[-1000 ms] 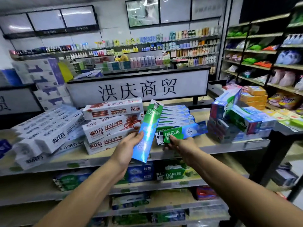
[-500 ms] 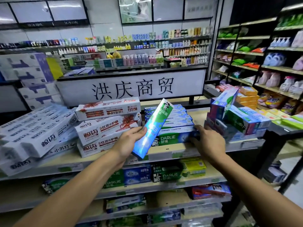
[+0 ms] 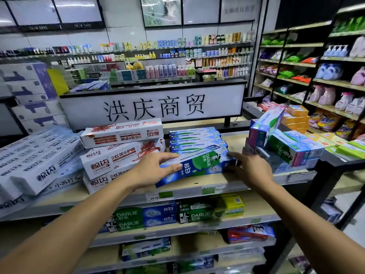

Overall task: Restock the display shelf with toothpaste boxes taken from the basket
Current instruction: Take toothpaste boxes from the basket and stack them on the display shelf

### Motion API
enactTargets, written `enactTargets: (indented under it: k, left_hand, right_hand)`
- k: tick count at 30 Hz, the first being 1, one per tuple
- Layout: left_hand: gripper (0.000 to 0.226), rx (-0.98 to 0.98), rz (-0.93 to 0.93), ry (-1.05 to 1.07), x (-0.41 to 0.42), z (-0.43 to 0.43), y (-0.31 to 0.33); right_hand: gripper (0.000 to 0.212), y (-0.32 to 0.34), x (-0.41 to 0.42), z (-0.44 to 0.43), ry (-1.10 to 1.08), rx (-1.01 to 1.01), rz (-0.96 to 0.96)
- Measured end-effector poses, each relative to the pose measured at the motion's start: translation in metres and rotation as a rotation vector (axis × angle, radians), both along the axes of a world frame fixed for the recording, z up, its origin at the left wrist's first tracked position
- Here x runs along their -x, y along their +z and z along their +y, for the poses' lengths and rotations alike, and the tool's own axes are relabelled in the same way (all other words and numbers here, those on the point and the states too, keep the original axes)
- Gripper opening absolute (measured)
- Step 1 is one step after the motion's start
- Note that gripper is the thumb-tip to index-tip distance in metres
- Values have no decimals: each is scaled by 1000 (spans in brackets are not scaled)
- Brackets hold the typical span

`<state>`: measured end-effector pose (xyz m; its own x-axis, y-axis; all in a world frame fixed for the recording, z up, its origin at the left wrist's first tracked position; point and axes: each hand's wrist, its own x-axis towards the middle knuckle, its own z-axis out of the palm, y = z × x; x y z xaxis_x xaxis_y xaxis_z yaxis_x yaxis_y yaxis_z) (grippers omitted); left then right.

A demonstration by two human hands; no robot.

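Bare shelf is lying open between the blue stack and the right pile. White boxes are crowding the left.

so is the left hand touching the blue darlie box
Touching. The head view shows the left hand pinching the left end of the blue Darlie box, fingers on top, thumb on its front.

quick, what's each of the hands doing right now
Left hand: holds the left end of the blue-green Darlie box on the shelf.
Right hand: open, straight fingers touching the box's right end.
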<state>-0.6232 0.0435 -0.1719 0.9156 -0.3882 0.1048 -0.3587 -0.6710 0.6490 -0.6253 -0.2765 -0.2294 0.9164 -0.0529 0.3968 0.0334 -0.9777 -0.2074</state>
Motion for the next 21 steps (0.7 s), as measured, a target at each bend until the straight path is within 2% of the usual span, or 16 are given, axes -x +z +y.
enactTargets:
  k: [4, 8, 13, 18, 21]
  left_hand:
    - [49, -101, -51, -90, -6, -8, -3]
    - [46, -152, -164, -119, -8, -19, -13]
    - [44, -146, -388, -13, -1, -35, -34]
    - [56, -171, -518, 145, 11, -43, -47]
    - [58, -167, -524, 205, 18, -41, -51]
  right_hand:
    - [48, 0, -7, -3, 104, -27, 77]
    - [52, 6, -6, -6, 188, -136, 120]
    - [67, 9, 6, -8, 282, -283, 140]
    - [59, 13, 19, -12, 361, -302, 252]
    - [56, 10, 23, -7, 340, -254, 172]
